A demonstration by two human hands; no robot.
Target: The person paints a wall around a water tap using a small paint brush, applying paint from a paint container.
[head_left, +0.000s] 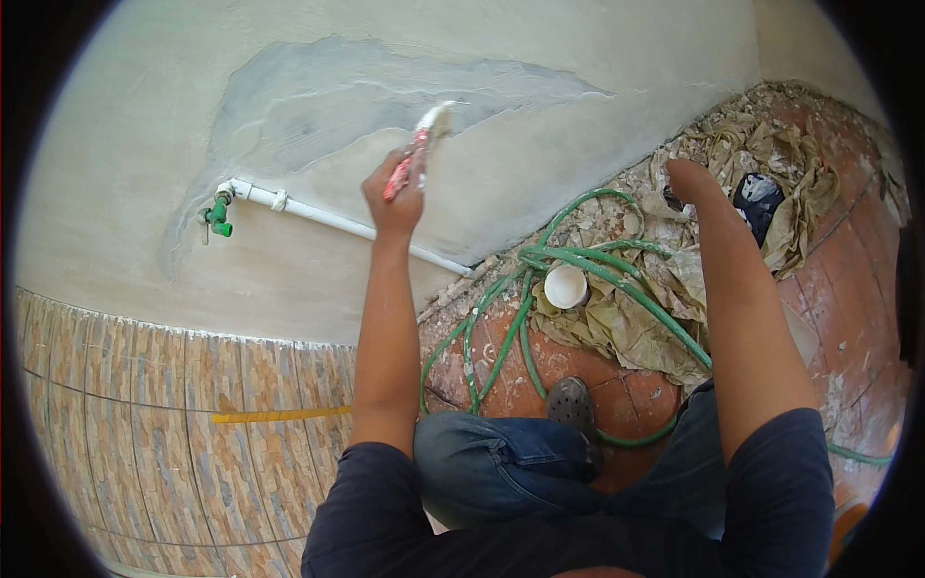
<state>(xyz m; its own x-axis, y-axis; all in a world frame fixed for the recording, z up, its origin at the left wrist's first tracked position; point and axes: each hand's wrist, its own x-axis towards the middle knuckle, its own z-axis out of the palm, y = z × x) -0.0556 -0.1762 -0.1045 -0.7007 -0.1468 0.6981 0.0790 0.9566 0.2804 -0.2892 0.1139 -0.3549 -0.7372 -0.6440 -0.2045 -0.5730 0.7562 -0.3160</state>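
My left hand is closed round the red and white handle of a paintbrush. Its white-loaded bristles are at the grey wall, by the lower edge of a darker grey patch. My right hand hangs out to the right, above the crumpled, plaster-strewn sheeting. Its fingers are mostly hidden from this view, so whether it holds anything does not show. Just beyond it lies a dark object smeared with white, its kind unclear.
A white pipe with a green tap runs along the wall. A green hose coils over the tiled floor beside a white tub. Stone-look tiles and a yellow strip are at lower left.
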